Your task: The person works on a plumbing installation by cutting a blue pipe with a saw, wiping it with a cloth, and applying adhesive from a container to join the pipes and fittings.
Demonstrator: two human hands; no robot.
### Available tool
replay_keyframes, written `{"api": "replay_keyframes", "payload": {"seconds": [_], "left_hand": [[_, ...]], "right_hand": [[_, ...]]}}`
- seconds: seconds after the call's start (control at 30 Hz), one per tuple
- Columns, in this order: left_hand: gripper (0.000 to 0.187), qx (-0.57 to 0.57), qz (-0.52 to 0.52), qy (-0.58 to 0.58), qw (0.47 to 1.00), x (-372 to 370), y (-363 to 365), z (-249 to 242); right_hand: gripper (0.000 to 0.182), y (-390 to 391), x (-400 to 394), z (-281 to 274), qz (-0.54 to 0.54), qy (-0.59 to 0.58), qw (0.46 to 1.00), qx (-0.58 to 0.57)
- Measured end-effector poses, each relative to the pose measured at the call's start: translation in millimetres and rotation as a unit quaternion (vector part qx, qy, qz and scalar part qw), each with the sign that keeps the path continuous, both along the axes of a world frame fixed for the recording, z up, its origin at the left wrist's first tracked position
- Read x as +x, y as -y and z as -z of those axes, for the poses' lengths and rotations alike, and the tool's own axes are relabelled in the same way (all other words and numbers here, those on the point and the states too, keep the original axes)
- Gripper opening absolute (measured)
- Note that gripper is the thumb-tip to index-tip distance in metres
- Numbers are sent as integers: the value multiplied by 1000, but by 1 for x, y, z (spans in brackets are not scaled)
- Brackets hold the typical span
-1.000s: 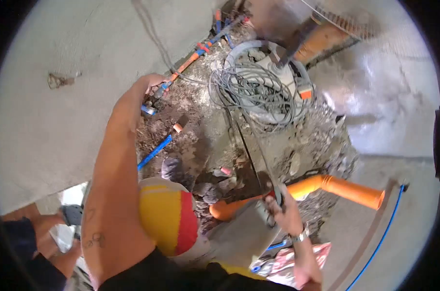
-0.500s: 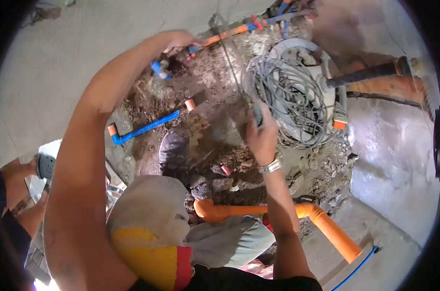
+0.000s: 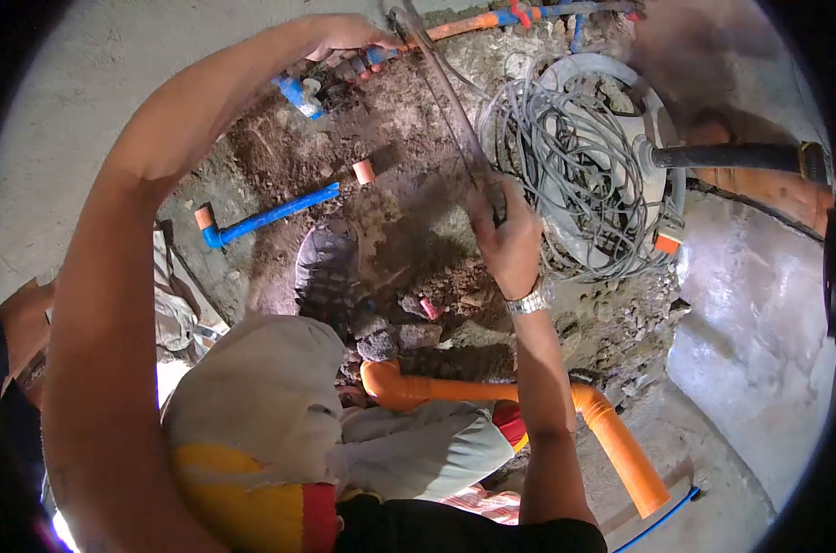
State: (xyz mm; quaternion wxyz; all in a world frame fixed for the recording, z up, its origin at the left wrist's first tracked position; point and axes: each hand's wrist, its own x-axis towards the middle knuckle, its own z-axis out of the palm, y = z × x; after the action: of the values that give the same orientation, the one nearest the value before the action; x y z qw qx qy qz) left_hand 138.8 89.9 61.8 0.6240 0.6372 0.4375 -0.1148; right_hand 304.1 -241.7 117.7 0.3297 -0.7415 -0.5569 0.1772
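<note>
My right hand (image 3: 510, 235), with a metal watch at the wrist, is closed round the handle of a hacksaw (image 3: 447, 88). The saw slants up and left, its far end crossing the orange and blue pipe (image 3: 464, 27) along the wall. At that pipe's left end my left hand (image 3: 349, 35) is closed on it, the fingertips partly hidden behind the pipe and saw. Just below, a blue valve-like fitting (image 3: 298, 95) sits in the dirt. Lower down lie a blue elbow pipe (image 3: 275, 220) with an orange end and a short orange pipe piece (image 3: 364, 172).
A coiled grey cable (image 3: 565, 175) lies over a round grey machine with a black hose (image 3: 731, 158). A thick orange drain pipe (image 3: 621, 447) runs by my legs. Rubble (image 3: 418, 334) lies near my shoe (image 3: 326, 263). Another person's limb (image 3: 22, 327) shows at left.
The view has shifted, so the wall pipe sits higher. The hacksaw, blurred before, now shows more clearly against the pipe. Both hands keep their grips.
</note>
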Motion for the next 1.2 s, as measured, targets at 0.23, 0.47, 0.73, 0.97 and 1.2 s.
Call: {"api": "replay_keyframes", "payload": {"seconds": [0.23,0.47,0.73,0.97,1.2], "left_hand": [[45,50,22,-95,994,20,19,-45],[42,66,96,-34,993,0,-6,1],[43,197,371,106,901,-6,-58,64],[40,-247,158,135,947,-7,-93,133],[31,289,362,66,884,-3,-36,41]], "right_hand": [[15,11,10,29,36,-22,995,-93],[20,-9,16,44,39,22,996,-73],[16,7,13,22,35,-12,994,-106],[15,-2,15,7,37,23,991,-128],[12,-8,21,-21,-6,12,992,-124]]}}
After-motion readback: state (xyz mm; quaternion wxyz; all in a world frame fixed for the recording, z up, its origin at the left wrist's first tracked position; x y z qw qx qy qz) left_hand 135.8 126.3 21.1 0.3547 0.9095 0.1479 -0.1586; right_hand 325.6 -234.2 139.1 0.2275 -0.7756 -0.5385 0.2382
